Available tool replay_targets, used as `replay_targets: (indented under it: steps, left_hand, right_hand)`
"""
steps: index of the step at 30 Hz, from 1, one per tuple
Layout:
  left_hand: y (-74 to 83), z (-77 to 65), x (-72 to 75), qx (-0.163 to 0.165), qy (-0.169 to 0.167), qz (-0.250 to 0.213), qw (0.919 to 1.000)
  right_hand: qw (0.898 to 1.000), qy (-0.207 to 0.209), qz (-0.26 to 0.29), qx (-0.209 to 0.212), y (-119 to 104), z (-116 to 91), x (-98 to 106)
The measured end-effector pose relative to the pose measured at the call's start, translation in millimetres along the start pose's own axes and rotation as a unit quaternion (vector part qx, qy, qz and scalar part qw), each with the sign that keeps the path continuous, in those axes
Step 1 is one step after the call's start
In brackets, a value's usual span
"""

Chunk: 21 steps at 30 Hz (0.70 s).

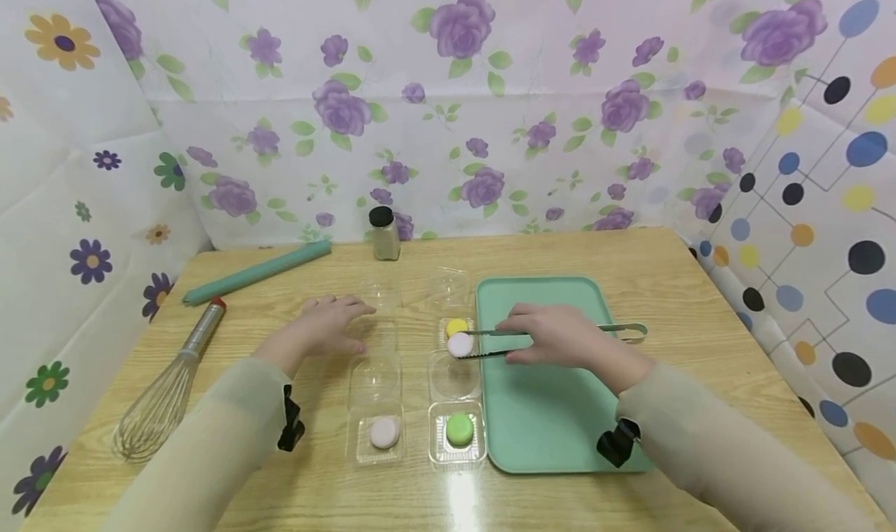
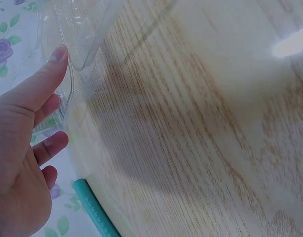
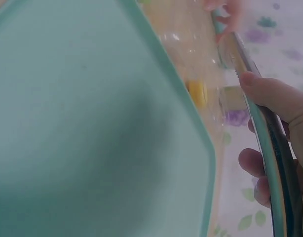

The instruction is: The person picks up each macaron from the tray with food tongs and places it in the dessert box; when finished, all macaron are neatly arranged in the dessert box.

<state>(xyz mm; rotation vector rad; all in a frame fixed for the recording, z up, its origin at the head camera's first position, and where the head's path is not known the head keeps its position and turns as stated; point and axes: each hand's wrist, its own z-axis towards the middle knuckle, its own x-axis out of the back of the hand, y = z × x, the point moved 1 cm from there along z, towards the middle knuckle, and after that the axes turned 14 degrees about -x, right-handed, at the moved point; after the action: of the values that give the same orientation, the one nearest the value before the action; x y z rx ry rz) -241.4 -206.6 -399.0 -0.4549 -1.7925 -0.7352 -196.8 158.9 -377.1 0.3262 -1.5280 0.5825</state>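
My right hand [image 1: 549, 336] grips metal tongs [image 1: 623, 329] over the green tray [image 1: 553, 415]. At the tongs' tips is a pale lilac macaron [image 1: 460, 344], overlapping a yellow macaron [image 1: 458, 327] in a clear plastic box in the head view. My left hand [image 1: 325, 326], fingers loosely extended, is beside another clear box [image 1: 381, 334]; in the left wrist view its thumb [image 2: 55, 61] lies right at the plastic edge. Nearer to me, a green macaron [image 1: 460, 429] and a pale pink macaron [image 1: 383, 432] sit in opened clear boxes.
A whisk [image 1: 168, 384] and a teal rolled cylinder [image 1: 259, 273] lie on the left of the wooden table [image 1: 308, 470]. Toward the back stands a small jar with a black lid [image 1: 384, 235]. Patterned cloth walls [image 1: 490, 65] enclose the table's back and sides.
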Motion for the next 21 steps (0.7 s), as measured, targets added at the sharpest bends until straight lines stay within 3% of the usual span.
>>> replay_targets:
  steps: [11,21]
  left_hand:
    - [0.2,-0.9,-0.1,-0.001,0.003,-0.001,1.0]
    - [-1.9,0.2,-1.4,-0.003,0.007,-0.002,1.0]
  right_hand:
    - [1.0,-0.002,0.009,0.023,-16.7,25.5,-5.4]
    - [1.0,-0.02,0.007,0.004,-31.9,49.9,-12.4]
